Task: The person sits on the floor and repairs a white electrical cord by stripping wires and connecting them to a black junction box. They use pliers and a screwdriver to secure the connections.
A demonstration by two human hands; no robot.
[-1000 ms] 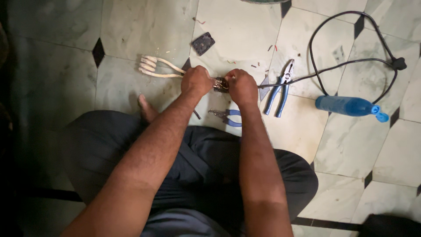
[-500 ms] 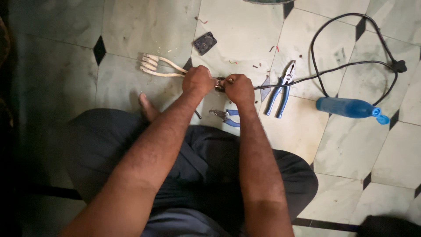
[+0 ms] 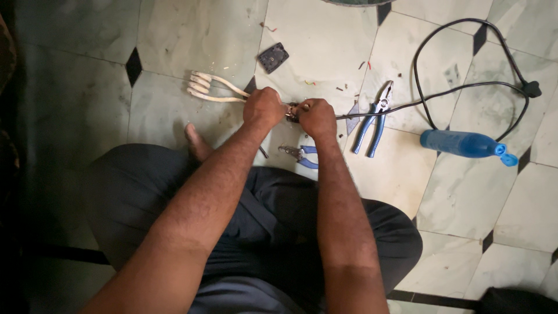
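I sit cross-legged on a tiled floor. My left hand (image 3: 264, 108) grips the head end of a white coiled immersion heater (image 3: 208, 89), whose coil sticks out to the left. My right hand (image 3: 317, 116) is closed right beside it on the end of a black cord (image 3: 459, 88) where it meets the heater. A small metal part (image 3: 290, 111) shows between the two fists. What the fingers do there is hidden.
Blue-handled pliers (image 3: 374, 116) lie just right of my right hand. A smaller blue-handled tool (image 3: 301, 154) lies below my hands near my knee. A blue bottle (image 3: 464, 144) lies at the right. A small dark cover plate (image 3: 273, 57) and wire scraps sit further away. My bare foot (image 3: 196, 141) is at the left.
Both hands stay closed on the heater and cord; they shifted only slightly.
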